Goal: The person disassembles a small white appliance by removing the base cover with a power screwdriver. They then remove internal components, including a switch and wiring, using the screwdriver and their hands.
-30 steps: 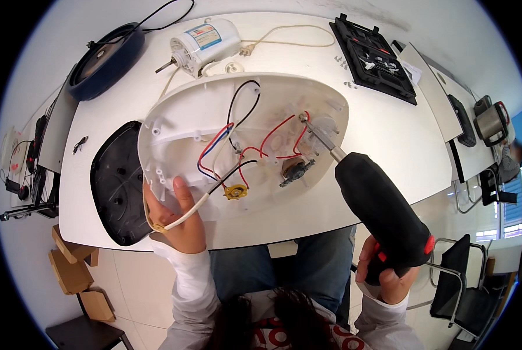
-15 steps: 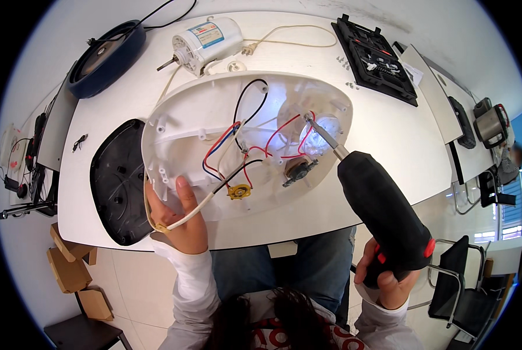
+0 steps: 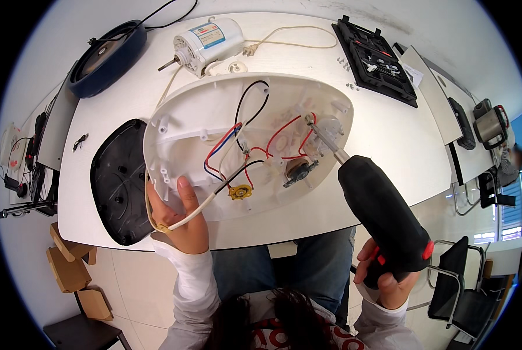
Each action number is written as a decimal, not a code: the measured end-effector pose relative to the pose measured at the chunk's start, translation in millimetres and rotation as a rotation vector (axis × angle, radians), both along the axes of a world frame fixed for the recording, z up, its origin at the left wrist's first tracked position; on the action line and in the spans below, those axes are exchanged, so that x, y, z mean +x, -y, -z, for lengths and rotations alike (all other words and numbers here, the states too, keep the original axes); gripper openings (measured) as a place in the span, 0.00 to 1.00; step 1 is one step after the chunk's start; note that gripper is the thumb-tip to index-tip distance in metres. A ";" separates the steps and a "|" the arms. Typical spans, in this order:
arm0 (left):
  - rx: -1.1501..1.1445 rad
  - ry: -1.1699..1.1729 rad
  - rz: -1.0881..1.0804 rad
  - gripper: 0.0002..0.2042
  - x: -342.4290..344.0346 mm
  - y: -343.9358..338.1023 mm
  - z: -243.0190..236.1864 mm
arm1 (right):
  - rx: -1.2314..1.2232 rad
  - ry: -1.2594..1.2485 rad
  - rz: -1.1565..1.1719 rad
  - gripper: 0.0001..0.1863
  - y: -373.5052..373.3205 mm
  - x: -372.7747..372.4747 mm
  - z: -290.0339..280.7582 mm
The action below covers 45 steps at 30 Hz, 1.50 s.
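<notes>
Centre frame, the white shell [image 3: 182,154] lies open-side up, the left hand [image 3: 186,230] gripping its lower-left rim. At lower right, the right hand [image 3: 396,289] wraps the power driver [image 3: 383,210], its tip at a small metal fitting [image 3: 309,119]; whether it engages is unclear. Red wires [image 3: 282,128] remain inside; loose screws [image 3: 352,87] lie upper right.

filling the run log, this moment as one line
left hand: holding white shell | right hand: gripping power screwdriver | bit: over shell's right part | black cover: left of shell
</notes>
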<state>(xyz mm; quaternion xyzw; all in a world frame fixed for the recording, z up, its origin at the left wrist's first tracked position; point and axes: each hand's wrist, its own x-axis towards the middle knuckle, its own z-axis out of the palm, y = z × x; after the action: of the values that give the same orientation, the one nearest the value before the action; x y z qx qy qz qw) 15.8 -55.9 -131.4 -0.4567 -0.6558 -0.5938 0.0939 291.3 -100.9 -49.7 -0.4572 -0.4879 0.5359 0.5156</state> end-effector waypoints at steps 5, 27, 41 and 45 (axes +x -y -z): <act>-0.033 0.009 -0.007 0.11 -0.7 1.9 -0.1 | 0.015 0.048 0.070 0.51 2.8 1.2 1.8; -0.013 0.049 0.023 0.14 3.4 -18.9 -20.8 | 0.042 0.049 0.218 0.44 2.8 15.7 4.1; -0.013 0.116 0.029 0.15 -4.5 -22.6 -24.2 | 0.066 0.050 0.192 0.45 -11.9 11.0 11.2; -0.005 0.132 0.030 0.15 -5.4 -23.0 -22.1 | 0.053 0.045 0.196 0.45 -11.4 11.4 11.2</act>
<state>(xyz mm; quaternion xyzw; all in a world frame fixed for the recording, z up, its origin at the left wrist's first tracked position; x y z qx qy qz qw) 10.5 -32.8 -109.3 -0.4265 -0.6550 -0.6225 0.0405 302.7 -89.5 -60.9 -0.5008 -0.4664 0.4594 0.5662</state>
